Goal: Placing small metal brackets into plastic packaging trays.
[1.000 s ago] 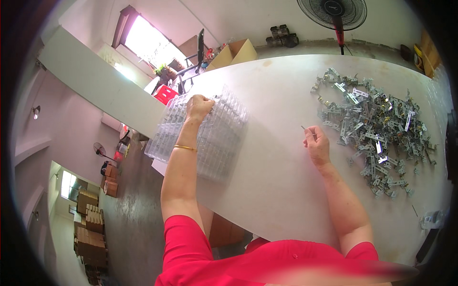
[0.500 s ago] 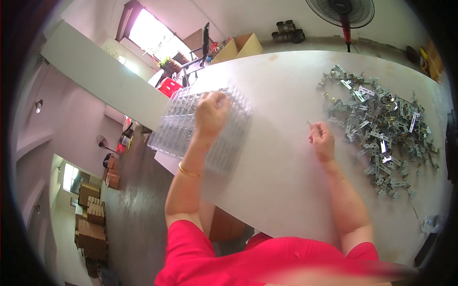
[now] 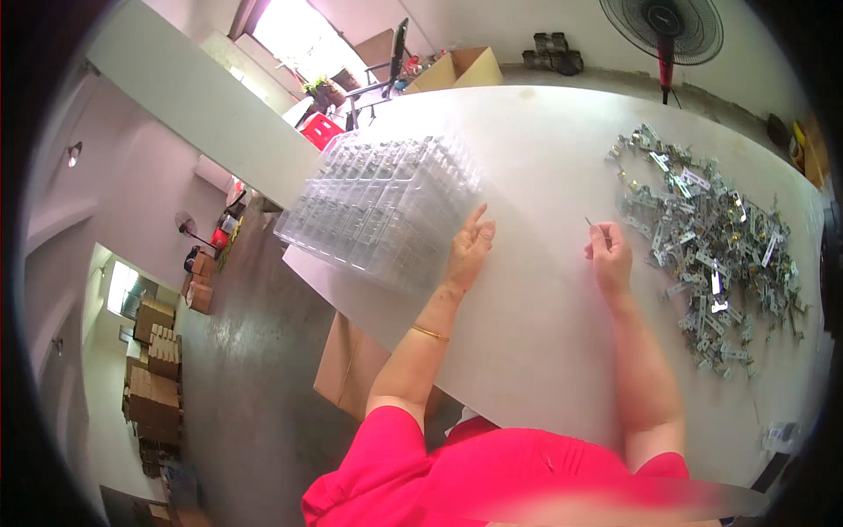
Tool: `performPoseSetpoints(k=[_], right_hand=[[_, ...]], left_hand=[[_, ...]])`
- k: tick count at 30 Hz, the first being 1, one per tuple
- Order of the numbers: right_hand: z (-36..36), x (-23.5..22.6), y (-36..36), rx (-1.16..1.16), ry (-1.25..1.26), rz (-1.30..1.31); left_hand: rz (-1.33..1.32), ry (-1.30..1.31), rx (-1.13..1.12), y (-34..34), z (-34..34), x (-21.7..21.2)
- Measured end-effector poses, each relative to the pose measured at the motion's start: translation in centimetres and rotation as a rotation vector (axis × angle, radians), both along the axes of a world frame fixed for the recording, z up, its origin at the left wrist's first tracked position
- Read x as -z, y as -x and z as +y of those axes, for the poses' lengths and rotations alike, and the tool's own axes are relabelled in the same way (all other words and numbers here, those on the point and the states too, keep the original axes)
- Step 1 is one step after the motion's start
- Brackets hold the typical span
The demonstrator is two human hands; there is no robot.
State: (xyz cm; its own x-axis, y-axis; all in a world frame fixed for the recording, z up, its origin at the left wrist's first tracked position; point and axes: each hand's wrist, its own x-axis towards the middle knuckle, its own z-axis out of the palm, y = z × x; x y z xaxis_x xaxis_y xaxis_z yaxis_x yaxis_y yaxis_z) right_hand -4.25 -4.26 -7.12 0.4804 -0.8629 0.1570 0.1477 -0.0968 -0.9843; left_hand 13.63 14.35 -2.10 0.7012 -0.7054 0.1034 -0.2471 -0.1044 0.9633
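Note:
My left hand (image 3: 471, 251) is over the white table (image 3: 531, 351), beside the stack of clear plastic compartment trays (image 3: 347, 228). Its fingers are partly stretched out and nothing shows in them. The trays hold many small metal parts in rows. In the middle right of the table, my right hand (image 3: 608, 256) pinches a thin metal pin (image 3: 588, 220) whose tip sticks up past the fingertips; the rest of it is hidden. Farther right lies a loose heap of small silvery metal brackets (image 3: 702, 246), some with brass-coloured bits.
A standing fan (image 3: 665, 35) is behind the table's far edge. An open cardboard box (image 3: 457, 70), a black chair (image 3: 395, 61) and a red stool (image 3: 321, 130) are beyond the far left. Another carton (image 3: 347, 360) is below the near left edge; cartons (image 3: 151, 395) are stacked across the floor.
My left hand has moved from over the trays to the right and nearer, and its fingers have opened out. My right hand still pinches the pin. The view has shifted slightly.

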Motion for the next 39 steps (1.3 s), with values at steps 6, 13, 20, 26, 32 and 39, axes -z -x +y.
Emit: performPoseSetpoints(k=[6,13,20,26,32,39], right_hand=[[0.2,-0.1,0.3,-0.012,-0.022,0.008],[0.3,-0.2,0.3,-0.025,-0.002,0.015],[0.3,0.1,0.3,-0.052,-0.029,0.001],[0.4,-0.2,0.2,-0.033,0.003,0.059],[0.3,-0.3,0.5,-0.037,0.021,0.093],[0.3,-0.2,0.7,-0.044,0.028,0.096]], left_hand=[[0.055,0.029,-0.079,-2.4,0.2,1.4],[-0.014,0.089,-0.088,-2.7,-0.1,2.3],[0.029,0.165,-0.04,-2.6,-0.1,2.6],[0.012,0.151,-0.038,-2.1,0.3,2.0],[-0.02,0.177,0.036,-2.7,0.8,1.4],[-0.01,0.194,0.06,-3.2,1.1,1.4]])
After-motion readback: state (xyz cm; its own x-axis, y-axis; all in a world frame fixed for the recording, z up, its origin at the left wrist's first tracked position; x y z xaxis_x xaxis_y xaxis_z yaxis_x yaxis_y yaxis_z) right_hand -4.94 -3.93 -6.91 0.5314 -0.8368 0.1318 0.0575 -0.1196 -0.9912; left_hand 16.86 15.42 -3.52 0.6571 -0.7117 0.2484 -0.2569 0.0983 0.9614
